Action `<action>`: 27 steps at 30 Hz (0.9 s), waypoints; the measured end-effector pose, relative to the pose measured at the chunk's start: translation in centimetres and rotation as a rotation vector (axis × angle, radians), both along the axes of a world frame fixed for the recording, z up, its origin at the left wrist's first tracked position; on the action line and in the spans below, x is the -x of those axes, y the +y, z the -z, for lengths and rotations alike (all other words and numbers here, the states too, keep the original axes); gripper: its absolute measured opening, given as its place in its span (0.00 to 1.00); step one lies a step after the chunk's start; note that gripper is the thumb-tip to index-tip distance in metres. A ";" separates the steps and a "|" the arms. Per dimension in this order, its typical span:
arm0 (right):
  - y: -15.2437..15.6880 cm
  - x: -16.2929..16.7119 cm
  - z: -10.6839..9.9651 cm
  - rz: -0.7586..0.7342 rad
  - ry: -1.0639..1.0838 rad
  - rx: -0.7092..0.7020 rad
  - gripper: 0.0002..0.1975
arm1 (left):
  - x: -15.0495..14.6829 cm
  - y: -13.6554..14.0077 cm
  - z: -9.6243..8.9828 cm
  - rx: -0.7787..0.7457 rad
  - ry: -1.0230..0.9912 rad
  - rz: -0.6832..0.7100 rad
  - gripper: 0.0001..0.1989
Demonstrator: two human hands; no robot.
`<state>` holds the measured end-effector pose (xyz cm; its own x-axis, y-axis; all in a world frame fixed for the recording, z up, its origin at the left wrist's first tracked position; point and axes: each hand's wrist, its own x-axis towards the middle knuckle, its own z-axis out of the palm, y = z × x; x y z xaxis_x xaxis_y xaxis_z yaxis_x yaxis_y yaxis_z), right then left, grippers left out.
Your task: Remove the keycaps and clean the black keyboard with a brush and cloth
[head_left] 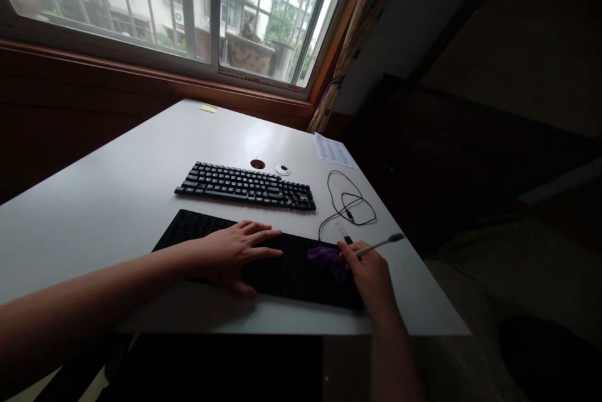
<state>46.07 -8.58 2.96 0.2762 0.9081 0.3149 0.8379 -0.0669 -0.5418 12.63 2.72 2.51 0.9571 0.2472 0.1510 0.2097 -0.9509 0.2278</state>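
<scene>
A black keyboard base (pixel 291 280), apparently stripped of its keycaps, lies near the table's front edge. My left hand (pixel 239 251) rests on it with fingers spread. At its right end, my right hand (pixel 369 270) is closed around a thin light-handled brush (pixel 379 245), whose dark bristle end points right. A bunched purple cloth (pixel 327 258) lies against the base under the fingers of that hand; the grip on it is partly hidden. Just behind these fingers is a wire keycap puller (pixel 344 232). Farther back, black keycaps (pixel 244 185) are laid out in keyboard order.
A thin black cable (pixel 357 201) is coiled at the right of the white table (pixel 117 176). Behind the keycaps are a round cable hole (pixel 258 164) and its white cover (pixel 283 170). Printed paper (pixel 333 150) and yellow sticky notes (pixel 209 108) lie toward the window.
</scene>
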 end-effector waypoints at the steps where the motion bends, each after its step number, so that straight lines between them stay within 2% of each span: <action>1: -0.2 -0.5 0.0 0.018 -0.012 -0.004 0.29 | 0.0 0.0 -0.1 0.002 0.003 0.000 0.48; 9: -0.9 -2.4 0.0 0.071 -0.036 -0.057 0.30 | 0.1 0.1 0.0 0.011 -0.002 0.002 0.48; 21: -0.7 -0.4 0.1 0.042 0.282 -0.028 0.23 | 0.1 0.1 0.0 0.010 -0.003 0.006 0.48; 27: -0.4 0.3 0.4 0.042 0.299 -0.072 0.21 | 0.2 0.1 0.0 0.014 -0.002 0.006 0.48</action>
